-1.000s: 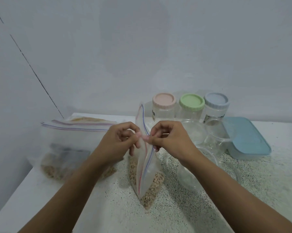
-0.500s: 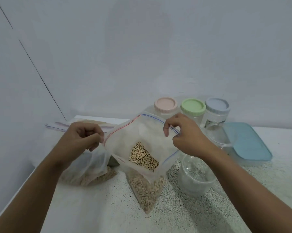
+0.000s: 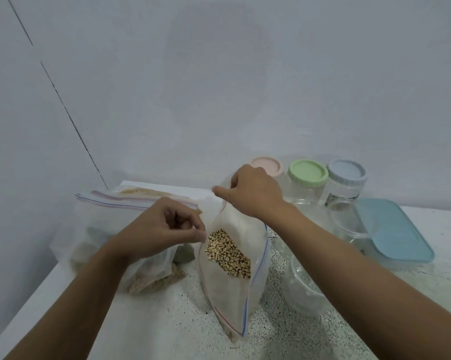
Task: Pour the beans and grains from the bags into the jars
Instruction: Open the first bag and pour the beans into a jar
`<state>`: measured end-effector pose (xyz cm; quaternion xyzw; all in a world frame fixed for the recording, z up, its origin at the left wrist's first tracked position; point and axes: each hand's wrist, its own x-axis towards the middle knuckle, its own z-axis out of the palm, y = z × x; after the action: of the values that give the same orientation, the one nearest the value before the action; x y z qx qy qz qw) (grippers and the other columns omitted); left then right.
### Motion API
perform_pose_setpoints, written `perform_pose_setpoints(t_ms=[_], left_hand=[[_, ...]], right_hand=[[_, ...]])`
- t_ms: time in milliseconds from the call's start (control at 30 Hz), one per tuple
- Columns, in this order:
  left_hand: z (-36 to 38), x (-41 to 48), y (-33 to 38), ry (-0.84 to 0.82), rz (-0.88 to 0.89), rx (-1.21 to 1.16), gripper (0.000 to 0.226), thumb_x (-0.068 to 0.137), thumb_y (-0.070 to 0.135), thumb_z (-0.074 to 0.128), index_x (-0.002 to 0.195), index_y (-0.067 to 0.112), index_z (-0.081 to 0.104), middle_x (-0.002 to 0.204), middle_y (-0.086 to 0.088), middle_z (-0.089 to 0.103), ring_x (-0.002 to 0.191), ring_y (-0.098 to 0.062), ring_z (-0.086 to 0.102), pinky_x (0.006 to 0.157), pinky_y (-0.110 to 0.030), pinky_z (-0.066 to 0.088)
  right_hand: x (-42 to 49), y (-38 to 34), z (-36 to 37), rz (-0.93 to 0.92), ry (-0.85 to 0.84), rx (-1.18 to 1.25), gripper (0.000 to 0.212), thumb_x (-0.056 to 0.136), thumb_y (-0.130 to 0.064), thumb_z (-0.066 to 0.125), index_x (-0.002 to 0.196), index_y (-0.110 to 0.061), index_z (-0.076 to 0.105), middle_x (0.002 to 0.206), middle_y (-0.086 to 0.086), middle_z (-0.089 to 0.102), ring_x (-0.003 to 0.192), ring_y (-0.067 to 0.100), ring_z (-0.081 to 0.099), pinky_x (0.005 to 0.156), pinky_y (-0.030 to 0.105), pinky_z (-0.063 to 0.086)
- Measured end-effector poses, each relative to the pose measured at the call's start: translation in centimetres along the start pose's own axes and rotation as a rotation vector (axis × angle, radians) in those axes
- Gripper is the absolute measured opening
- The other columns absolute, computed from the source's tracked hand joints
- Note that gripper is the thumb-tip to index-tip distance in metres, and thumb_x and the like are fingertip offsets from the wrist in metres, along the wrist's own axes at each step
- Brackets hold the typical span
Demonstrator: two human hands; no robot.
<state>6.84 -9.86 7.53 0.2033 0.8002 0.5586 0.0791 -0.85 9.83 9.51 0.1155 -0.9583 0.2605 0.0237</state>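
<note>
Zip bag (image 3: 232,287) of black-eyed beans (image 3: 228,253) stands upright on speckled bench (image 3: 167,323), mouth spread wide. Left hand (image 3: 162,229): fingers (image 3: 197,233) pinched narrow on near-left lip of bag. Right hand (image 3: 253,193): fingers (image 3: 220,190) closed on far lip, pulling it up. Open clear jar (image 3: 307,289) just right of bag. 3 lidded jars behind: pink (image 3: 270,165), green (image 3: 307,172), blue (image 3: 346,172). More bags (image 3: 110,227) at left; blue-lidded box (image 3: 393,232) at right.

My right hand (image 3: 253,193) hides the pink-lidded jar (image 3: 268,165) below its lid. My left hand (image 3: 164,229) covers part of the other bags (image 3: 110,229), whose contents stay unclear. Both my forearms run off the bottom edge.
</note>
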Motion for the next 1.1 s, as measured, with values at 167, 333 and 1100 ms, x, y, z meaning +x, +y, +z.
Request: perform_pose_setpoints(t_ms=[167,333,1100], left_hand=[[-0.5,0.4,-1.0,0.002,-0.037,-0.058,0.018,0.089,0.019,0.078,0.082,0.002,0.078,0.061,-0.012,0.053,0.059,-0.017,0.042,0.057,-0.023,0.038],[-0.4,2.9,-3.2,0.142,-0.133,0.005,0.009,0.095,0.007,0.068,0.099,0.008,0.076,0.089,-0.016,0.072,0.080,-0.026,0.071,0.076,-0.033,0.057],[-1.3,7.4,-1.3,0.122,0.111,0.185,0.017,0.104,0.023,0.056,0.100,0.014,0.070,0.097,-0.008,0.069,0.099,-0.031,0.063,0.092,-0.039,0.047]], right_hand=[[-0.1,1.0,0.5,-0.026,0.076,0.169,0.035,0.084,-0.013,0.060,0.053,-0.014,0.044,0.053,0.001,0.042,0.052,0.019,0.037,0.051,0.028,0.030],[-0.5,2.3,0.3,-0.145,0.108,0.305,0.037,0.094,-0.017,0.066,0.061,-0.003,0.056,0.058,0.010,0.051,0.054,0.012,0.040,0.054,0.023,0.032],[-4.3,1.6,-5.4,-0.220,0.226,0.910,0.026,0.098,-0.012,0.066,0.080,0.006,0.069,0.066,-0.006,0.066,0.049,0.016,0.054,0.054,0.027,0.048]])
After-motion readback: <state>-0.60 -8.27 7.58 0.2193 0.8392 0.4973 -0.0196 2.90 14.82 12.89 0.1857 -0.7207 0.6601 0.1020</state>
